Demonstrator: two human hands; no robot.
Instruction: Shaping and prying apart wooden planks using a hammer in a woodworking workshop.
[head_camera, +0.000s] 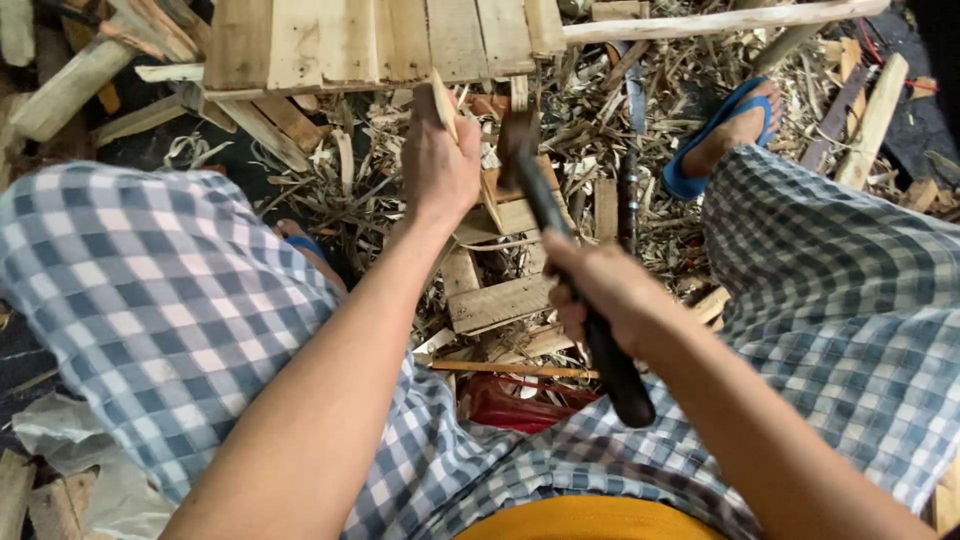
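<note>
Wood scraps (500, 300) crowd the floor between the knees, where the left hand (438, 165) grips a thin wood stick (443, 103) and the right hand (600, 290) grips a dark-handled chopping knife (560, 250) just beside it.

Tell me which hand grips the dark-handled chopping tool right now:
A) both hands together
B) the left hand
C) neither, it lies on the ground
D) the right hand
D: the right hand is closed around the dark handle of the chopping tool, while the left hand holds a thin wooden stick upright over the wood scraps.
</note>
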